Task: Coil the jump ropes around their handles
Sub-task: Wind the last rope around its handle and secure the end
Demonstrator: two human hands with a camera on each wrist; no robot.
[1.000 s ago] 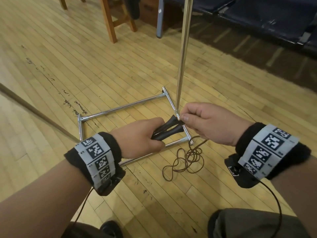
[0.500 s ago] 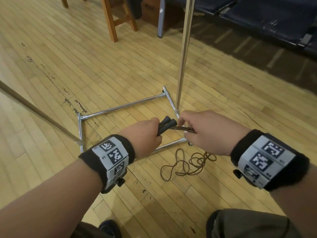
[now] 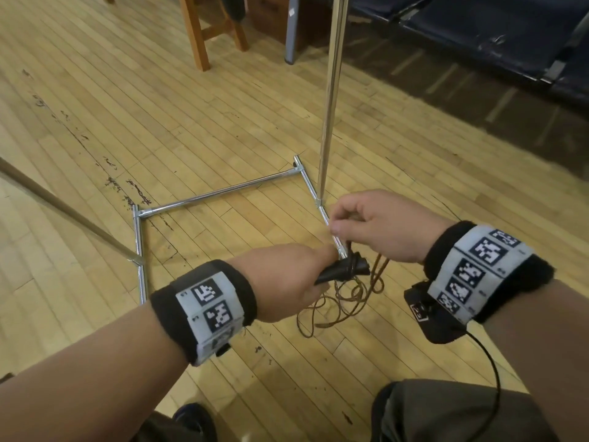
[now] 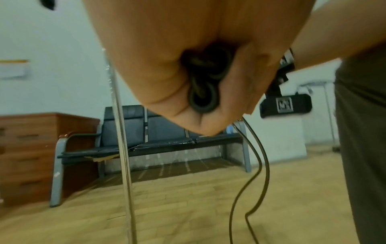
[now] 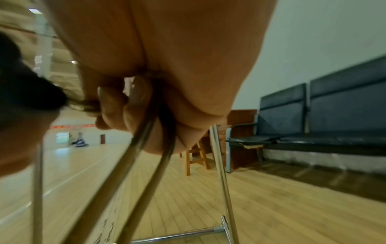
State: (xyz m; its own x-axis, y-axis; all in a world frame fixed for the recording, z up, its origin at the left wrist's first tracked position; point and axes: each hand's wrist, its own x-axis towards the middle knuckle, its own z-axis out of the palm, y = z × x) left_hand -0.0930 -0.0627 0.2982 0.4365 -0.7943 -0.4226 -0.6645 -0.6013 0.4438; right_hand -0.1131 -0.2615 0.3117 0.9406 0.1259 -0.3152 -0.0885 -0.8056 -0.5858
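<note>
My left hand (image 3: pixel 287 282) grips the two black jump rope handles (image 3: pixel 345 271) together, their tips pointing right. In the left wrist view the handles' round ends (image 4: pixel 203 85) show inside my curled fingers. My right hand (image 3: pixel 373 224) is just above and right of the handles and pinches the brown rope (image 5: pixel 144 143), two strands of which run through its curled fingers. The rest of the rope (image 3: pixel 344 301) lies in loose loops on the wooden floor below both hands.
A chrome rack base (image 3: pixel 223 193) lies on the floor, with an upright pole (image 3: pixel 331 90) just behind my hands. A wooden chair leg (image 3: pixel 194 33) and dark bench seats (image 3: pixel 478 30) stand at the back. A thin rod (image 3: pixel 63 212) slants in from the left.
Both hands have dropped lower and to the right. The handle tips now point right and down, and my right hand has lifted the rope above them.
</note>
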